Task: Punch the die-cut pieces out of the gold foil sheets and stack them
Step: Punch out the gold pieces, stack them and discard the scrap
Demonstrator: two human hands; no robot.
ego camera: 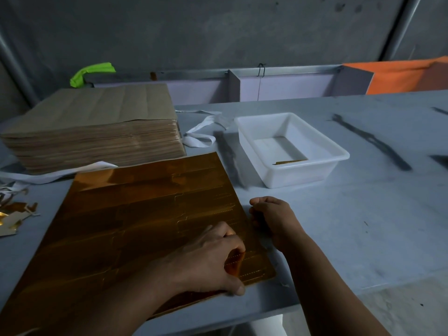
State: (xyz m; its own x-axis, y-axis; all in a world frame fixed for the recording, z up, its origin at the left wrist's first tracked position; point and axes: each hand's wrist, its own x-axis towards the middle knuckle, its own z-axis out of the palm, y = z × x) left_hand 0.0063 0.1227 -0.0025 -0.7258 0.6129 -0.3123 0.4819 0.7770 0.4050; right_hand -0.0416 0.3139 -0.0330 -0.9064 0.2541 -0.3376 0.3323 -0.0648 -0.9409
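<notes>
A large gold foil sheet (135, 221) lies flat on the grey table, die-cut lines showing on its right half. My left hand (211, 258) rests on the sheet's near right corner, fingers curled down onto the foil and thumb at its front edge. My right hand (271, 219) sits at the sheet's right edge with curled fingers touching that edge; whether it pinches the foil is hidden. A white plastic tub (291, 146) beyond the hands holds a few gold punched pieces (289, 162).
A thick stack of brown-backed sheets (94, 132) stands at the back left. White strapping (201, 134) lies behind the sheet, gold scrap (14, 217) at the far left. The table's front edge (339, 291) runs just right of my forearm.
</notes>
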